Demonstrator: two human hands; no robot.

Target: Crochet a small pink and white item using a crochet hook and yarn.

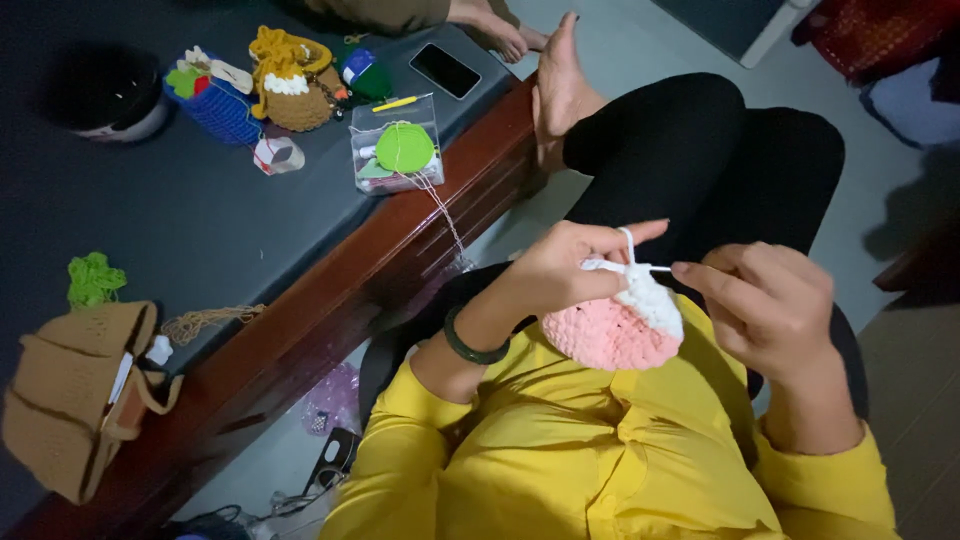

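A dim room with a pale tiled floor [640, 60] holds a low bed with a dark red wooden frame [400, 240] and a dark grey mattress [200, 220], seen from above by a seated person in a yellow top and black trousers.

Nearest, over the lap, the left hand [560, 270] is closed on the upper edge of a small round crocheted piece, pink below and white along its rim [615, 325], with white yarn [628, 245] looped over its raised forefinger. A dark green bangle [470, 345] circles that wrist. The right hand [770, 305] is curled, its fingers pinching a thin crochet hook [655, 267] whose tip meets the white rim; the piece hangs between both hands, above the yellow top.

On the mattress, by its near left edge, lies a tan crocheted bag [70, 400], with a scrap of light green yarn [92, 278] just beyond it. Farther along the frame-side edge stands a clear plastic box holding a green crocheted disc [400, 148]; a thin thread runs from it down over the frame. Beyond it sit a brown and yellow crocheted pouch [292, 82], a blue crocheted basket [218, 100] and a black phone [444, 70]. At the far edge, another person's bare feet [505, 30] rest.
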